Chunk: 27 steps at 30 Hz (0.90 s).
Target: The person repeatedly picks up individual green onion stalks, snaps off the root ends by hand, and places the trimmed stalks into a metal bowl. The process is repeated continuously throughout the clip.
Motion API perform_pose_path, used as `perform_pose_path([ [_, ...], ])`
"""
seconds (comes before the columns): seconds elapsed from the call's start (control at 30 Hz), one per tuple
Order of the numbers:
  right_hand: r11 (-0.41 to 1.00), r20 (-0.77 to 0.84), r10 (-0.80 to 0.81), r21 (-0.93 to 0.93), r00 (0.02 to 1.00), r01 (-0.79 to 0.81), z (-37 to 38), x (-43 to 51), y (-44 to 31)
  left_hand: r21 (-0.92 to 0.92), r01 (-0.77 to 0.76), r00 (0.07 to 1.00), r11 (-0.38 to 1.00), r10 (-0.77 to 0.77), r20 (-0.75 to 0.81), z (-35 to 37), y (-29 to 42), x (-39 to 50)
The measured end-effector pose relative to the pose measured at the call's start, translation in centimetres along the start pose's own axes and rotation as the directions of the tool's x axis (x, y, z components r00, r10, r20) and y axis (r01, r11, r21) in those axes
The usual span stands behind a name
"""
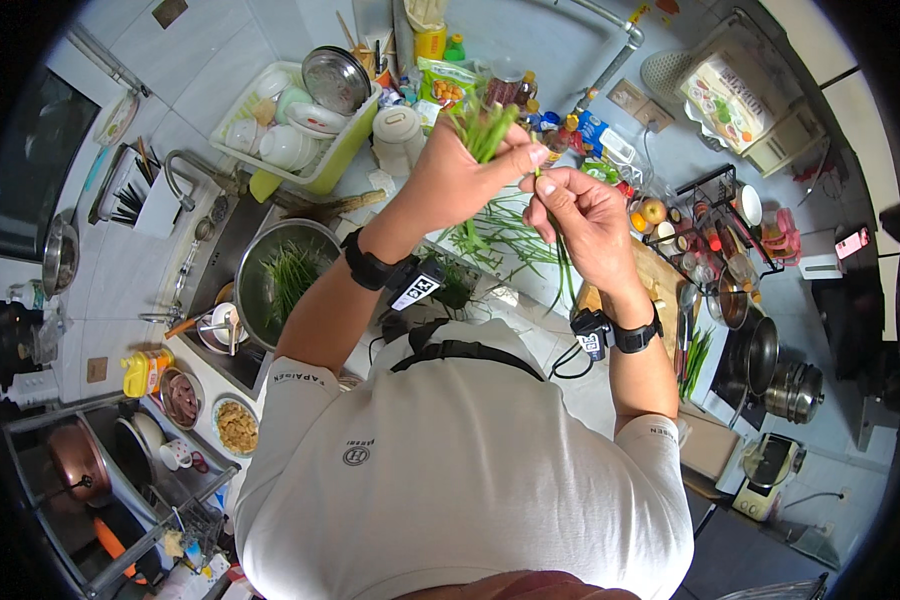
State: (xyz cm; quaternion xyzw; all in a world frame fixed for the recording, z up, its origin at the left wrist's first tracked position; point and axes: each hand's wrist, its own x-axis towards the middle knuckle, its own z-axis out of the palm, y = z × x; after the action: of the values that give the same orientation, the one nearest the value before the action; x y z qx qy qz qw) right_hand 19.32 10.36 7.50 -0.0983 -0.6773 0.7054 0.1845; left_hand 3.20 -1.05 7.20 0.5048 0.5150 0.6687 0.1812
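In the head view, my left hand [457, 176] is closed around a bunch of green stalks [487, 135], perhaps garlic chives. Close by on the right, my right hand [581, 217] pinches a thin stalk between thumb and forefinger, its long green leaves [565, 266] hanging below. Beneath both hands, loose green stalks [514, 232] lie spread over the white counter. A steel bowl [253, 247] holding more greens stands at the sink, left of my left forearm. Further greens [696, 364] lie on the right, beside the wooden cutting board [664, 289].
A green dish rack [337, 161] with bowls stands back left, next to a white lidded container [399, 135]. Bottles and food packets line the wall. To the right are a black spice rack [720, 187] and pans [762, 352]. Plates of food sit at the lower left.
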Motion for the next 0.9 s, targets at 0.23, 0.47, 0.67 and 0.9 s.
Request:
perform_pose_path([
  [0.23,0.982,0.04,0.034,0.185,0.999,-0.04,-1.1,0.1,0.8,-0.237,0.211,0.976,0.948,-0.216,0.007,-0.4,-0.8,0.5],
  [0.47,0.958,0.069,0.107,0.261,0.992,-0.122,-2.1,0.0,0.7,-0.285,0.291,0.947,0.913,-0.317,-0.051,-0.9,-1.7,1.9],
  [0.67,0.958,0.072,0.115,0.257,0.991,-0.13,-2.4,-0.1,0.9,-0.145,0.096,0.994,0.985,-0.088,0.059,0.6,-2.0,1.5],
  [0.9,0.922,0.196,0.205,0.29,0.959,-0.256,-3.3,-0.5,1.0,-0.276,0.284,0.958,0.918,-0.286,0.035,-1.3,-1.5,4.0],
])
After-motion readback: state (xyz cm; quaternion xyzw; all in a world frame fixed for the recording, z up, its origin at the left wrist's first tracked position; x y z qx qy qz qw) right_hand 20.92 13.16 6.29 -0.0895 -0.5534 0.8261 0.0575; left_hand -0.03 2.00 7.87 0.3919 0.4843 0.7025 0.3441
